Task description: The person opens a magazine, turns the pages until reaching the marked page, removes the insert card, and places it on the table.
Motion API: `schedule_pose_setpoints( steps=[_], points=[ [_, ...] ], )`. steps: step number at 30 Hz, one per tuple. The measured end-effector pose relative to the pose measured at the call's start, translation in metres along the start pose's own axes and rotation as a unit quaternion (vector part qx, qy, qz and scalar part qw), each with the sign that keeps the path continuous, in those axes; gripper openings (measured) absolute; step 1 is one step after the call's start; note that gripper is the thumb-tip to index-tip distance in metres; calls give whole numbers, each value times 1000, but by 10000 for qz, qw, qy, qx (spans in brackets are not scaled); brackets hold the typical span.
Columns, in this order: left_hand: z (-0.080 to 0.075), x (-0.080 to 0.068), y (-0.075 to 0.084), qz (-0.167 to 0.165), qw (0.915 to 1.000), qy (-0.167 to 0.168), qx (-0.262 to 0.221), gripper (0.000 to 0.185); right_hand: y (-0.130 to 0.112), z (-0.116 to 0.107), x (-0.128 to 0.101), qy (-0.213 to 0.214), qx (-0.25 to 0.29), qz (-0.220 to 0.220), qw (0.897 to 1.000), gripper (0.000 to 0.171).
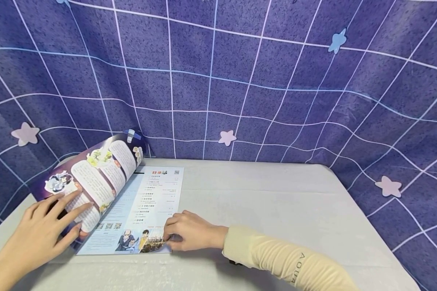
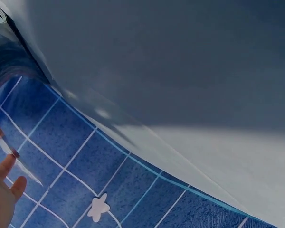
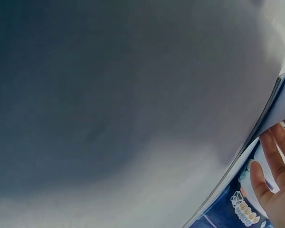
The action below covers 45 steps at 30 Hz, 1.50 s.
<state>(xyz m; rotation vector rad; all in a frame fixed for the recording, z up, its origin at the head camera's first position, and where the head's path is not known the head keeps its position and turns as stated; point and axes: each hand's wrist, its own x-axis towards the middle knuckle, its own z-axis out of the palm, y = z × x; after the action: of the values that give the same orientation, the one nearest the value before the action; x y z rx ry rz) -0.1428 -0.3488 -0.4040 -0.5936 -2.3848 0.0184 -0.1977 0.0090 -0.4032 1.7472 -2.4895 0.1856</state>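
Note:
An open magazine (image 1: 131,210) lies on the table's left side. Its left-hand pages (image 1: 91,173), dark purple with white text bubbles, arch up off the surface. Over their lower part my left hand (image 1: 45,226) rests with fingers spread and fairly straight; its fingertips touch the paper. The pale blue contents page (image 1: 164,202) lies on the right, with cartoon figures along its bottom. At that page's lower right corner, my right hand (image 1: 187,232) pinches the paper between thumb and curled fingers, and the corner bends up. In the right wrist view, fingers (image 3: 275,161) overlap a lifted page edge.
A pale grey cloth covers the table (image 1: 262,202), stretching right of the magazine. Behind and beside it hangs a purple-blue curtain (image 1: 225,97) with a grid of lines and star shapes. The magazine's upper left edge leans close to this curtain.

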Motion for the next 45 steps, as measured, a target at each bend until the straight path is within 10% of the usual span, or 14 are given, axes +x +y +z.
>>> schedule_pose_setpoints(
  steps=[12,45],
  points=[
    [-2,0,1,-104,9997,23,231,68,3,3,0,240,67,-86,9997,7],
    [10,-17,4,-585,9828,-1746,151,56,-7,2,3,-453,-176,608,9970,35]
  ],
)
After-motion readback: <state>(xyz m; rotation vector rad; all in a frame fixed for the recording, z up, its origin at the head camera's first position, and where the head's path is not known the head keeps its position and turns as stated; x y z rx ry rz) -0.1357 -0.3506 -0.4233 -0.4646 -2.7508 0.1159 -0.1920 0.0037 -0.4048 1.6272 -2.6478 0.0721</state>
